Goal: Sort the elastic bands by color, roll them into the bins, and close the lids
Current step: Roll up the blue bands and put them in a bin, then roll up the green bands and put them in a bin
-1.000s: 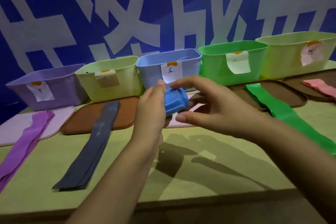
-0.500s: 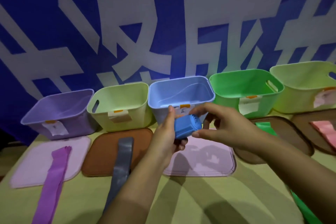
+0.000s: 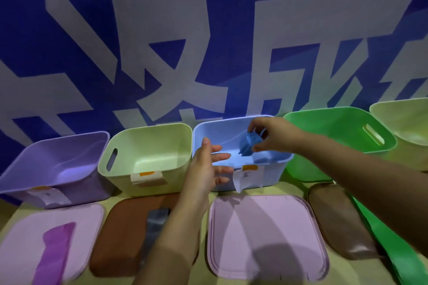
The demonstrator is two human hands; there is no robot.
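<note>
My right hand (image 3: 271, 133) pinches a rolled blue elastic band (image 3: 249, 144) and holds it inside the mouth of the blue bin (image 3: 264, 174). My left hand (image 3: 207, 166) is open with spread fingers at the bin's front left corner, holding nothing. A pink lid (image 3: 266, 233) lies flat in front of the blue bin. A purple band (image 3: 54, 254) lies on another pink lid (image 3: 25, 236), a grey band (image 3: 154, 222) on a brown lid (image 3: 118, 236), and a green band (image 3: 393, 252) runs along the right.
Standing in a row against a blue banner wall are a purple bin (image 3: 53, 169), a pale yellow-green bin (image 3: 148, 157), the blue one, a green bin (image 3: 342, 132) and another pale bin (image 3: 407, 127). A second brown lid (image 3: 340, 220) lies at the right.
My right hand has carried the rolled blue band from between both hands up into the blue bin. My left hand has let go and opened. The camera has moved closer to the bins.
</note>
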